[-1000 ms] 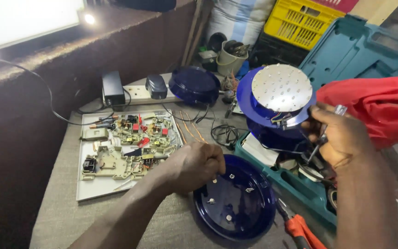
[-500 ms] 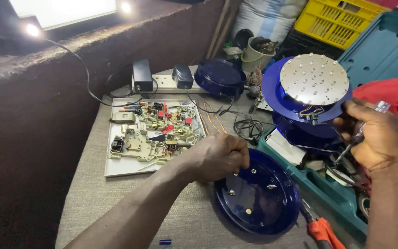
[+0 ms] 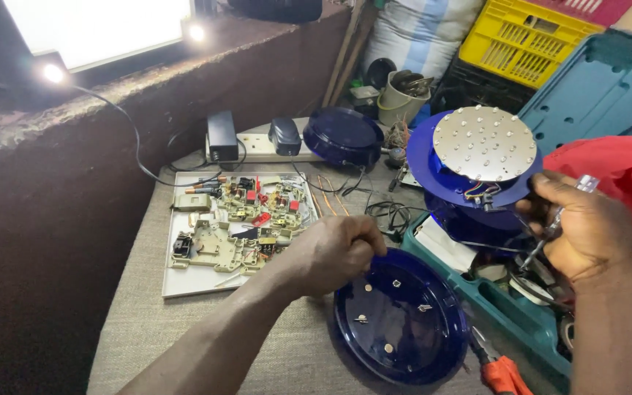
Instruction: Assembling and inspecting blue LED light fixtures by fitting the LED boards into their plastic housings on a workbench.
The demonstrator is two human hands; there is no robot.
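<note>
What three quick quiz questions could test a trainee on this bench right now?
1. True or false: the left hand rests at the rim of the round dark-blue plastic cover lying on the table.
2. Which hand holds the blue lamp body with the round silver LED disc? A left, B right, C neither.
3. Fill in: the beige circuit boards lie on a flat ____ tray.

Key: 1 true; 2 B, the right hand; 3 white.
</note>
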